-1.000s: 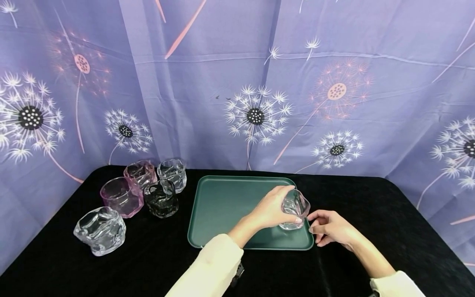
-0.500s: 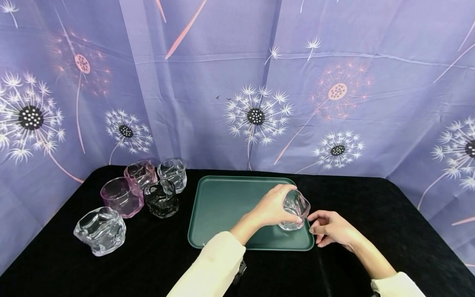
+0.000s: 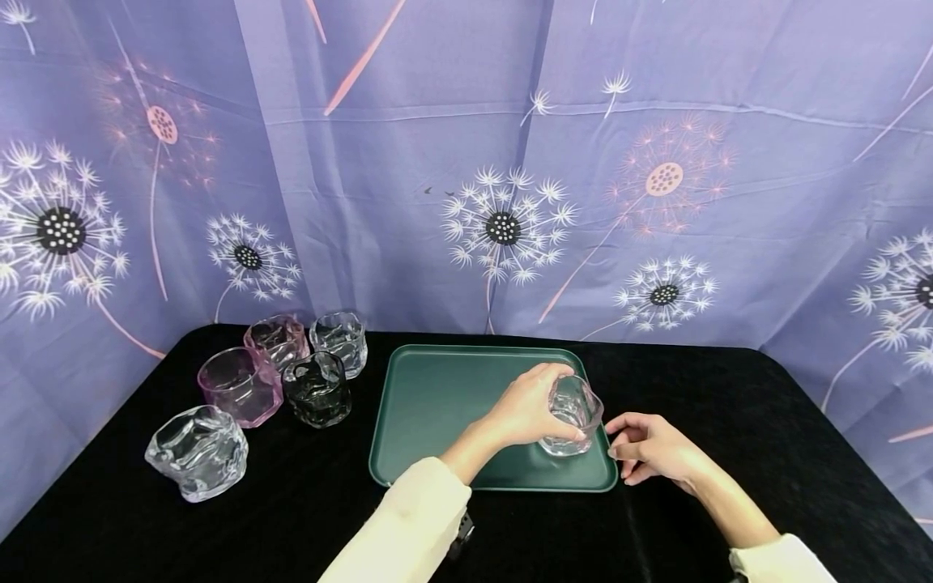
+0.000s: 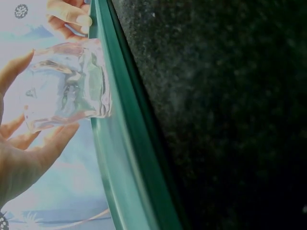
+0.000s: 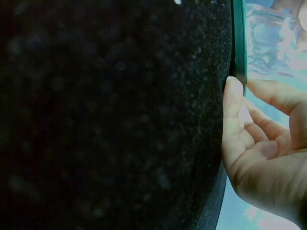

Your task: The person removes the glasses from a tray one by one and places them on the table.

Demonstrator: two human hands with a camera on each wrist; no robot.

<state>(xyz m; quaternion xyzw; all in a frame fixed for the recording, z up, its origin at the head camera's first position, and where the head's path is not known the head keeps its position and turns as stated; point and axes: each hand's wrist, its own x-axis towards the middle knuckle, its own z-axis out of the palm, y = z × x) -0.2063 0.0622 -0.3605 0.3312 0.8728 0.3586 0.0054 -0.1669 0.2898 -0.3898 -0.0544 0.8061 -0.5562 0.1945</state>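
My left hand grips a clear, faintly pink drinking glass with wavy walls, thumb on the near side and fingers on the far side. The glass stands upright at the right end of a green tray. In the left wrist view the glass's base is right at the tray's surface. My right hand is at the tray's right edge. Seen from the right wrist, its thumb and a finger pinch the tray's rim between them.
Several wavy glasses stand left of the tray: a large clear one, a purple-pink one, a pink one, a smoky dark one and a small clear one. A black cloth covers the table; a purple curtain hangs behind.
My left hand has shifted the glass slightly left on the tray, a little away from the right rim. The right hand has stayed at the tray's edge.
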